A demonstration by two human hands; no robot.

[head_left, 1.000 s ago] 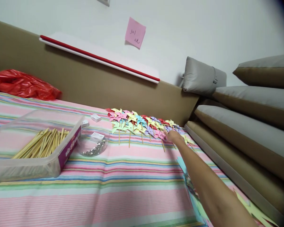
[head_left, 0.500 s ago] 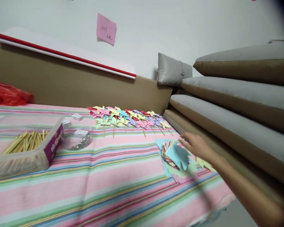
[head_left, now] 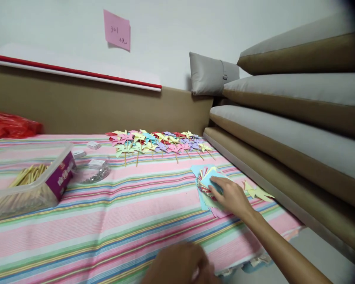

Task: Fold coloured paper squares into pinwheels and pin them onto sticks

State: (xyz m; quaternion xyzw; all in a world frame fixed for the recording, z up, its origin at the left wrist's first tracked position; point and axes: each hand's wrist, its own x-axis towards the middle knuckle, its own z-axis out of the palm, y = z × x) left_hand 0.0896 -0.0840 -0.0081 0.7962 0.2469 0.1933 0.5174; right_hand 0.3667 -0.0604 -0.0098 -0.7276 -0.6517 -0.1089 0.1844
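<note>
My right hand (head_left: pixel 229 194) rests on a stack of cut coloured paper sheets (head_left: pixel 206 205) at the right of the cloth. Its thumb and fingers are apart, touching the light blue square sheet (head_left: pixel 208 179) on top; part of that sheet is hidden under the hand. At the bottom edge of the view my left hand (head_left: pixel 177 263) is smeared by motion, above the striped cloth. Its fingers are too blurred to make out. Just right of my right hand lies a pale yellow cut paper (head_left: pixel 256 192).
Several finished paper pinwheels on sticks (head_left: pixel 165 142) lie at the back. To the left stand a clear plastic box (head_left: pixel 57 179) of wooden sticks and a clear dish (head_left: pixel 96 173) of small metal pieces. Small white boxes (head_left: pixel 94 145) sit behind. Stacked cushions (head_left: pixel 284 130) line the right side.
My right hand has moved left and down onto the top of the paper stack. My left hand has come into view at the bottom. The view has shifted slightly.
</note>
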